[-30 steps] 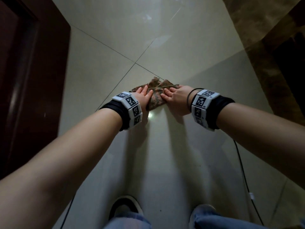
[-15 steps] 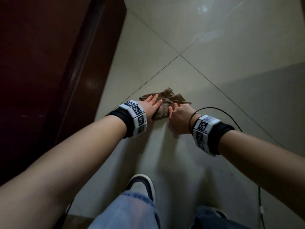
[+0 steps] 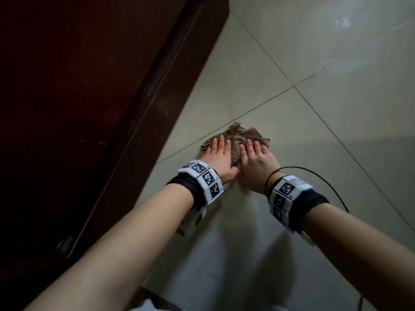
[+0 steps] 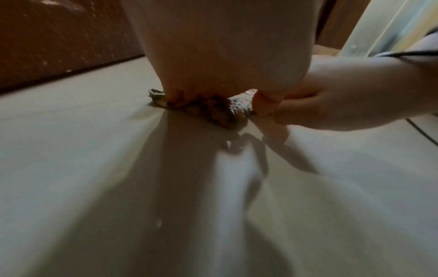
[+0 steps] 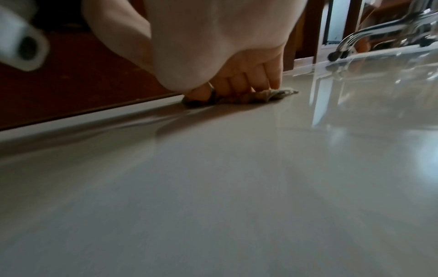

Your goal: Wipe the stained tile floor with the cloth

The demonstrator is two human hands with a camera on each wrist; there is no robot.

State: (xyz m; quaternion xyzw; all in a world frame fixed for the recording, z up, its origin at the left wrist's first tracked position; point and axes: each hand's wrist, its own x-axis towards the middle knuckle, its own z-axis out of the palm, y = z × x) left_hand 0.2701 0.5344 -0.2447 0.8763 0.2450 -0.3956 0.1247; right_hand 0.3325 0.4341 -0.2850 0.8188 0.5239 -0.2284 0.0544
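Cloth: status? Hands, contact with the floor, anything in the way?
Left hand and right hand flat on cloth, fingers straight, pressing it to the tile floor. Cloth bunched, near a grout line. Dark wooden door close on the left; nothing blocking ahead.

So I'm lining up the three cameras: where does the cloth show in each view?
Head: the cloth lies mid-frame on the tile floor, under the fingers of both hands.
Left wrist: the cloth is at centre, pressed under the left hand.
Right wrist: the cloth is upper centre, under the right hand.
Shared landmark: the dark wooden door to its left.
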